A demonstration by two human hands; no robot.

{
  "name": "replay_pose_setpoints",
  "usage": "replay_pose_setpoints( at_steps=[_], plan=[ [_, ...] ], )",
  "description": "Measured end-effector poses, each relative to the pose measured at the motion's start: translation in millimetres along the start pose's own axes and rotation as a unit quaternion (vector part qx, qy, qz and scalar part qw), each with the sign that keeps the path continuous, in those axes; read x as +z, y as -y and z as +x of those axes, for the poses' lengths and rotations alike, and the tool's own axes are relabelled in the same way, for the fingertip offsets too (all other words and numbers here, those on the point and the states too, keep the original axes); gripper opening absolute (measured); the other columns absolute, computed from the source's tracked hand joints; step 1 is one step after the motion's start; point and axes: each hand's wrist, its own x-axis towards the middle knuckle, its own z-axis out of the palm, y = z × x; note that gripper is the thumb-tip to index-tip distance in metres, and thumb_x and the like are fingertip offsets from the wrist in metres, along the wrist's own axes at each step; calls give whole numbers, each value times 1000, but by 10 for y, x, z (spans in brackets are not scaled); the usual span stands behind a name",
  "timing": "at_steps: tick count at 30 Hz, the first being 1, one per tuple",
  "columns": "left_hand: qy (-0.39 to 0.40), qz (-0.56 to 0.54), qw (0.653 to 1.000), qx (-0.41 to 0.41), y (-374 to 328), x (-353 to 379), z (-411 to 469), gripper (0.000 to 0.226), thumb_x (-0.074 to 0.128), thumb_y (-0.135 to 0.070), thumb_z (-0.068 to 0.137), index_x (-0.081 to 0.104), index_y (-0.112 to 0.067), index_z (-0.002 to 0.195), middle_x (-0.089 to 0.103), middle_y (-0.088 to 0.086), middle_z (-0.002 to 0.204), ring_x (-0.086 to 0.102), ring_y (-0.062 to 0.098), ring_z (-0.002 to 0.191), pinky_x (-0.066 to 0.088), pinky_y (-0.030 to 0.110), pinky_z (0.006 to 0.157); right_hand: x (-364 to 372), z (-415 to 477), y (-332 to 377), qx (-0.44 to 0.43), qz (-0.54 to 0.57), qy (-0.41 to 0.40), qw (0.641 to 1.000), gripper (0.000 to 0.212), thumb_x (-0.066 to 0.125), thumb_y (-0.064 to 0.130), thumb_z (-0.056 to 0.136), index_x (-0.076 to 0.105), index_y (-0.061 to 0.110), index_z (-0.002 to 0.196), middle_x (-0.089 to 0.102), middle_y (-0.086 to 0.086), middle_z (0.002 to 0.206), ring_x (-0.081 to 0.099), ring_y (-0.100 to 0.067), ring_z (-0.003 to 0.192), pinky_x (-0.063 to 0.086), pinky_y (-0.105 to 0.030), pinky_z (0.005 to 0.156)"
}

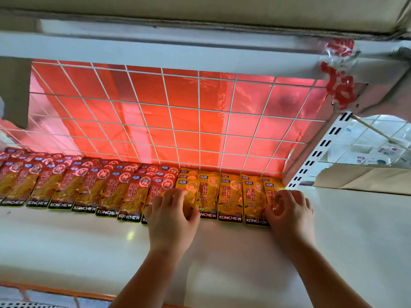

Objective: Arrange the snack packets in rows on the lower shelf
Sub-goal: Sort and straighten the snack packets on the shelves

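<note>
Snack packets lie in overlapping rows along the back of the white lower shelf (222, 252). Several red packets (89, 192) fill the left and middle; several yellow packets (230, 196) fill the right end up to the corner. My left hand (172, 215) rests with curled fingers on a yellow packet (189, 192) where red meets yellow. My right hand (289, 213) pinches the rightmost yellow packet (272, 194) at its lower part, close to the shelf's right upright. Both hands cover the lower ends of the packets under them.
A white wire grid (178, 121) backed by red plastic sheet closes the rear. The upper shelf (155, 54) hangs overhead. A slotted upright (315, 152) bounds the right side, with a cardboard box (367, 176) beyond it. The shelf's orange front edge (55, 290) is at lower left.
</note>
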Motion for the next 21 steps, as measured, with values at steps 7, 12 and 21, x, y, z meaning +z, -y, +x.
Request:
replay_pose_setpoints(
  at_steps=[7, 12, 21],
  plan=[
    [13, 21, 1000, -8, 28, 42, -2, 39, 74, -43, 76, 70, -25, 110, 69, -5, 111, 59, 30, 96, 42, 45, 81, -6, -5, 9, 0, 2, -5, 1000, 35, 83, 24, 70, 66, 20, 99, 59, -7, 103, 52, -33, 95, 47, -44, 86],
    [8, 18, 1000, -8, 29, 29, -9, 39, 72, -46, 75, 69, -26, 108, 68, -5, 109, 58, 29, 95, 43, 44, 80, -24, -12, 23, -3, 0, -7, 1000, 43, 85, 26, 69, 67, 18, 108, 61, -9, 106, 54, -35, 95, 48, -45, 86],
    [-3, 8, 1000, -3, 41, 42, -14, 40, 65, -49, 76, 67, -25, 109, 65, -4, 108, 56, 30, 97, 44, 44, 80, -23, -19, 35, 1, 19, -27, 999, 43, 85, 30, 72, 68, 18, 109, 60, -10, 106, 52, -34, 96, 50, -46, 85]
  ],
)
